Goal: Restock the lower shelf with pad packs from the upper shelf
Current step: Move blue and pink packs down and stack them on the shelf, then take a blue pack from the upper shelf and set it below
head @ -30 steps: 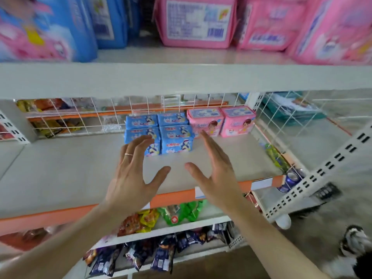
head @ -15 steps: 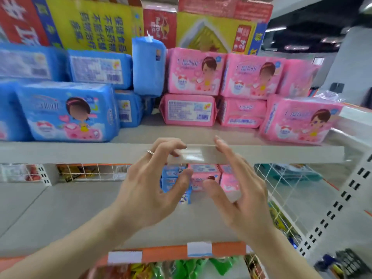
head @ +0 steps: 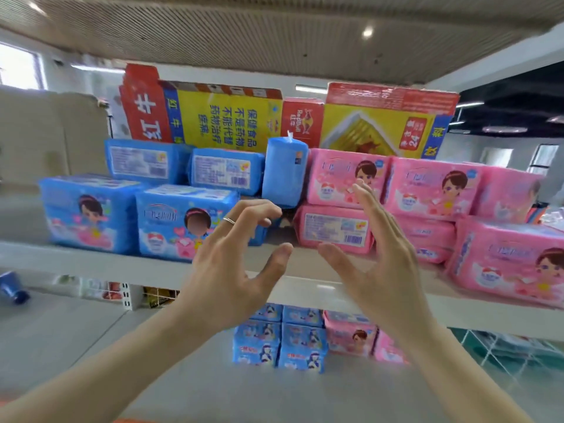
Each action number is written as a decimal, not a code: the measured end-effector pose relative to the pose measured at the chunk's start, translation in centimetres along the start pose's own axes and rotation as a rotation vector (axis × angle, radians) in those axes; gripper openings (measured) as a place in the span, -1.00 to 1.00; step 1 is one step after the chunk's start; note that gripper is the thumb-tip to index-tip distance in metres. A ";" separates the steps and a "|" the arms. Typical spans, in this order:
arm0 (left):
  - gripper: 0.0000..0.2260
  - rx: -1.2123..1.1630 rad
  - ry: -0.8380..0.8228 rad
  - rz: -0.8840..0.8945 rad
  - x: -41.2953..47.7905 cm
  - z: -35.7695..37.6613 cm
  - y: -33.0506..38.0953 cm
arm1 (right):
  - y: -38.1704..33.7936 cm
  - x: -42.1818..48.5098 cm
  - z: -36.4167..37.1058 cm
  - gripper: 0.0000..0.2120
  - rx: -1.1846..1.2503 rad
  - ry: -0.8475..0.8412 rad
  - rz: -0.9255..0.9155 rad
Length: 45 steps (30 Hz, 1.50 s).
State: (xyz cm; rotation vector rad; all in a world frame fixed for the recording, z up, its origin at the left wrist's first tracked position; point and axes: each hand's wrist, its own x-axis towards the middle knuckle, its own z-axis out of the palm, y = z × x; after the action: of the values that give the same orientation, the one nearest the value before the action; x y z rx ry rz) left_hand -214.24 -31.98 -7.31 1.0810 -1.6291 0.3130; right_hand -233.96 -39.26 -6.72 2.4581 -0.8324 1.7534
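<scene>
The upper shelf (head: 91,264) carries blue pad packs (head: 171,221) on its left and pink pad packs (head: 332,228) stacked on its right. One blue pack (head: 283,172) stands on end between them. My left hand (head: 232,270), a ring on one finger, and my right hand (head: 378,264) are both raised in front of the shelf's edge, fingers apart and empty, facing each other. Just behind the right fingers is the lower pink pack. On the lower shelf (head: 122,346) stand small blue packs (head: 277,340) and small pink packs (head: 351,334), partly hidden by my wrists.
Red and yellow cartons (head: 232,117) stand behind the packs on the upper shelf. A big pink pack (head: 512,264) lies at the shelf's right front. A wire divider (head: 503,352) closes the lower shelf's right side. A blue bottle (head: 13,290) lies at far left.
Both hands rose from over the lower shelf to the upper shelf's edge, and the view tilted up with them. The hands stay empty, now wider apart.
</scene>
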 end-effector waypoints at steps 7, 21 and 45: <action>-0.69 0.137 0.098 -0.103 -1.3 -5.2 -3.3 | -2.8 2.8 5.9 -0.16 0.108 -0.163 0.012; -0.68 0.262 0.162 -0.336 -5.9 -13.1 -8.9 | -5.5 4.8 15.5 -0.05 0.221 -0.350 0.298; -0.48 -0.438 -0.083 -0.257 -3.6 -6.6 -2.5 | -1.5 -1.6 3.2 -0.16 0.493 -0.137 0.312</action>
State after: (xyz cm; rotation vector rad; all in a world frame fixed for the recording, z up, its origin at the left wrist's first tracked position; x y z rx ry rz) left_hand -208.16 -27.13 -8.88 0.9557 -1.5150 -0.2522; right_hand -230.93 -38.24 -8.89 2.9157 -0.9308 2.1323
